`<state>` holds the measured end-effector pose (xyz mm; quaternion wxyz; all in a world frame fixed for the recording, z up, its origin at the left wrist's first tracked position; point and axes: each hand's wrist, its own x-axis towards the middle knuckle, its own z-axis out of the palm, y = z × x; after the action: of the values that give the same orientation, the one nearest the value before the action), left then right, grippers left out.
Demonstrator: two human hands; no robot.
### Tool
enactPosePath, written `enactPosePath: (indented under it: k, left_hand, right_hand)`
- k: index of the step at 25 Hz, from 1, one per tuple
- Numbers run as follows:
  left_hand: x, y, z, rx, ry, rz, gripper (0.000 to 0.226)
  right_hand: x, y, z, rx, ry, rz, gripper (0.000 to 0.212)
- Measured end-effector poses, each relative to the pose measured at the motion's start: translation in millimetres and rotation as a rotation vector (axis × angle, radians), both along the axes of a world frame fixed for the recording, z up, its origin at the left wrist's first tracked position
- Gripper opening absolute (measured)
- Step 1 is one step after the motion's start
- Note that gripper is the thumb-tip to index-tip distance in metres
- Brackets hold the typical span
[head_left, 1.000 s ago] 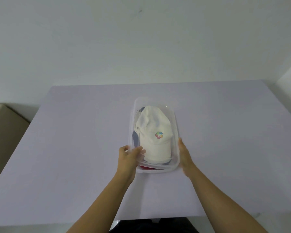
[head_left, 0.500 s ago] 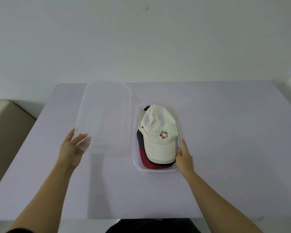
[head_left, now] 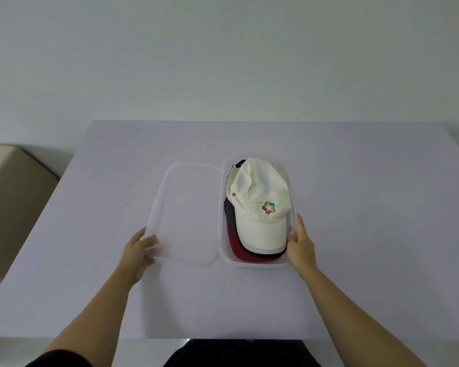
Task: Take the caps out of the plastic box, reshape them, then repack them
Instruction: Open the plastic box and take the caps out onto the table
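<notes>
A clear plastic box (head_left: 257, 264) stands uncovered in the middle of the table, with stacked caps inside. On top lies a white cap (head_left: 260, 207) with a coloured logo; under it a dark cap (head_left: 229, 215) and a red brim (head_left: 239, 250) show. The clear lid (head_left: 186, 215) lies flat on the table just left of the box. My left hand (head_left: 139, 251) grips the lid's near left corner. My right hand (head_left: 301, 243) presses against the box's near right side.
The pale lilac table (head_left: 368, 207) reaches to a white wall behind. A beige piece of furniture (head_left: 8, 197) stands off the table's left edge. Dark clothing (head_left: 236, 353) shows at the near edge.
The lid came off the box, swung up and left in my left hand, and now lies flat beside the box. My right hand has stayed on the box's right side.
</notes>
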<state>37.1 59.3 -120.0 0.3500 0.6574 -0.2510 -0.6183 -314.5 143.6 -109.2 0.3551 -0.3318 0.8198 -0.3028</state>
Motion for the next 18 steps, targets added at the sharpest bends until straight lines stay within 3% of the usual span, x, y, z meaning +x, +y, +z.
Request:
enactPosePath:
  k: [4,7,9,14,18]
  left_hand:
    - [1.2,5.1,-8.3,-0.045,-0.385,-0.243,0.035]
    - [16.4,-3.4,-42.6,-0.035,-0.642,-0.413,0.057]
    - [12.6,-4.9,-45.0,-0.003,-0.716,-0.456,0.064]
    - [-14.4,1.5,-8.2,0.109,-0.840,-0.504,0.046]
    - [-26.4,4.3,-6.8,0.065,-0.996,-0.562,0.057]
  right_hand:
    - [0.8,-0.4,-5.4,0.002,0.013,0.003,0.052]
    - [-0.4,-1.8,-10.1,0.017,0.039,0.009,0.053]
    - [-0.5,-2.7,-12.0,0.017,0.053,0.012,0.054]
    - [-0.2,-3.2,-15.0,0.015,0.097,0.000,0.053]
    - [1.1,-3.0,-19.1,0.001,0.116,-0.014,0.050]
